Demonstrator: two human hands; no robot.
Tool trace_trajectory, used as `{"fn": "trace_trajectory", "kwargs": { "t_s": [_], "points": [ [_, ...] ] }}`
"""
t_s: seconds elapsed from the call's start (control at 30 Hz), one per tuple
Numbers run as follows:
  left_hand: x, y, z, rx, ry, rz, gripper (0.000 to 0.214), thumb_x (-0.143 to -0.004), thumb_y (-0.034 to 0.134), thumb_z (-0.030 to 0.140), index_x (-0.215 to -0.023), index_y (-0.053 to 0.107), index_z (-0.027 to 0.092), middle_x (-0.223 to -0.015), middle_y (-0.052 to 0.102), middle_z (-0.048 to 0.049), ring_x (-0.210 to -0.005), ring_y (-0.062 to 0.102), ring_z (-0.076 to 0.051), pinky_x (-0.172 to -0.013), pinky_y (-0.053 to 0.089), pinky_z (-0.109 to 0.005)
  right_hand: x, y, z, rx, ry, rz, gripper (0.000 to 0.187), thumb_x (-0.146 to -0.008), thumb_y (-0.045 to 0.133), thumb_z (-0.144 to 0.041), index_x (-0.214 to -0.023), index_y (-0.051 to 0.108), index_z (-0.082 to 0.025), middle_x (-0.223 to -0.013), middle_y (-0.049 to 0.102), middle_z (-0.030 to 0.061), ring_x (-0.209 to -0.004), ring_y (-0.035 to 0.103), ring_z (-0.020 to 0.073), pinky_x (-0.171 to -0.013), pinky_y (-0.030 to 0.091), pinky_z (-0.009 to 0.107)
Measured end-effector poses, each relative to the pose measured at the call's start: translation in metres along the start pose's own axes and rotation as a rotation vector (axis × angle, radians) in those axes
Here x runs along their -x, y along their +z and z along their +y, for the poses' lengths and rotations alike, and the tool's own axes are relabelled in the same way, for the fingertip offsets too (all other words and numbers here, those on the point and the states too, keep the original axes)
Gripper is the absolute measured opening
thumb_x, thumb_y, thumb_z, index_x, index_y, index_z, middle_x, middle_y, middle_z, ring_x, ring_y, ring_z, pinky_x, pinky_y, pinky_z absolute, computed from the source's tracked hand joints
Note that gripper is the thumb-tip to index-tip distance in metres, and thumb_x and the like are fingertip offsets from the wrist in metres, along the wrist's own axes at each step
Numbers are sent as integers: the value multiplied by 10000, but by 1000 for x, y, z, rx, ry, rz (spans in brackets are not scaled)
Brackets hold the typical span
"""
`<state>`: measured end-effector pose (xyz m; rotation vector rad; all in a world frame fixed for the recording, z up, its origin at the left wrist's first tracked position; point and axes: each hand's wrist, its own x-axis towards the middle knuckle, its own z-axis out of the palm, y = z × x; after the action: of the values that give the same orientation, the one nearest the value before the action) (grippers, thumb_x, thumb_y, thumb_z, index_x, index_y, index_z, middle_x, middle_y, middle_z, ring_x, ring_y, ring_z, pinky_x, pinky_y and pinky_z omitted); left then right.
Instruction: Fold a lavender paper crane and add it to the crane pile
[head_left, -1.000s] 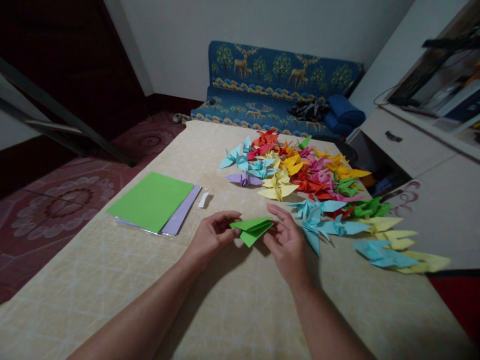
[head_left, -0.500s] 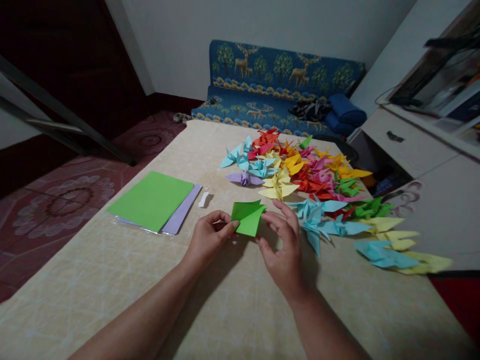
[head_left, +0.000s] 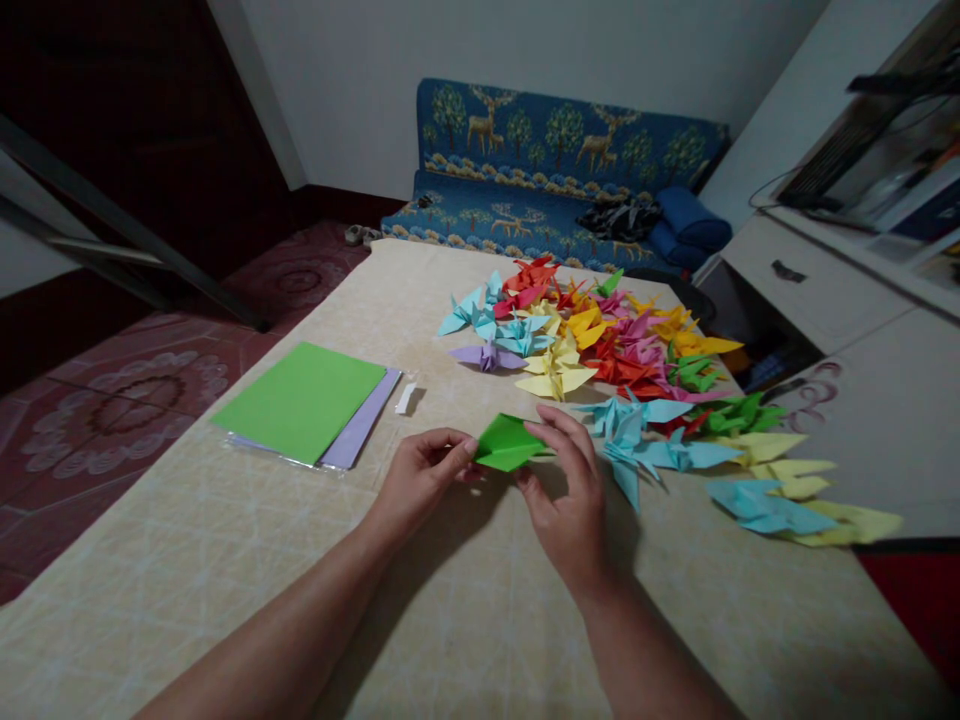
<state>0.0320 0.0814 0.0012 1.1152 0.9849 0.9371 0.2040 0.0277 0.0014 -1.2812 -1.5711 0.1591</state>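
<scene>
A folded green paper piece [head_left: 504, 444] is held just above the beige table [head_left: 465, 600] between both my hands. My left hand [head_left: 420, 477] pinches its left corner with thumb and fingers closed. My right hand [head_left: 566, 490] grips its right side, fingers curled over the top edge. A stack of flat paper sheets [head_left: 304, 402], green on top with purple beneath, lies to the left of my hands. A heap of finished paper cranes [head_left: 600, 350] in several colours spreads across the table beyond and to the right.
A small white scrap [head_left: 406, 398] lies beside the paper stack. A blue patterned sofa [head_left: 555, 180] stands past the table's far end. White cabinets [head_left: 840, 300] run along the right. Patterned red floor [head_left: 120, 400] lies to the left.
The green piece has been turned and flattened between my hands, from a wide wedge to an upright square shape to a lower, flatter fold. Both hands stayed in about the same place.
</scene>
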Motion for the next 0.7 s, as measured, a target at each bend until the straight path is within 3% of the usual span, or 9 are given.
{"fn": "trace_trajectory", "kwargs": {
  "t_s": [0.1, 0.2, 0.4, 0.53, 0.63, 0.7],
  "points": [
    [2, 1, 1, 42, -20, -74, 285, -675, 822, 361, -816, 723, 135, -709, 733, -51, -628, 674, -156, -612, 529, -239, 0, 1, 2, -17, 28, 36, 272, -866, 589, -128, -1108, 638, -240, -1085, 666, 84, -1054, 623, 238, -923, 524, 422],
    [3, 2, 1, 72, -44, -74, 309, -631, 851, 345, -793, 701, 129, -641, 713, -37, -544, 651, -140, -548, 525, -233, 3, 3, 4, -54, 139, 81, 171, -872, 612, -180, -1030, 654, -231, -965, 702, 62, -905, 667, 210, -812, 554, 356],
    [0, 2, 1, 64, -87, -11, 319, -664, 819, 387, -735, 655, 123, -500, 632, 4, -398, 556, -99, -414, 455, -196, 7, 8, 12, -276, 380, 31, 184, -876, 598, -224, -1057, 631, -228, -854, 697, 40, -758, 682, 181, -663, 563, 290],
    [-2, -3, 1, 83, -104, 32, 305, -697, 792, 387, -739, 639, 126, -459, 612, 6, -378, 531, -90, -395, 423, -178, 1, 1, 13, -178, 274, 46, 245, -848, 505, -115, -984, 669, -238, -1050, 650, 67, -975, 639, 206, -769, 559, 333],
    [-3, -5, 3, 107, -106, 76, 312, -689, 793, 384, -738, 624, 126, -450, 607, 9, -377, 529, -88, -392, 414, -171, -2, -7, 5, -107, 106, 36, 348, -813, 498, -66, -1060, 662, -250, -1180, 591, 83, -1136, 567, 245, -941, 502, 434],
    [-3, -5, 4, 112, -101, 96, 329, -673, 798, 395, -733, 613, 130, -453, 608, 12, -379, 537, -94, -393, 420, -177, -2, -11, -3, -82, 5, -41, 380, -810, 527, -80, -1127, 637, -259, -1242, 563, 91, -1190, 534, 270, -1021, 443, 494]
  ]
}}
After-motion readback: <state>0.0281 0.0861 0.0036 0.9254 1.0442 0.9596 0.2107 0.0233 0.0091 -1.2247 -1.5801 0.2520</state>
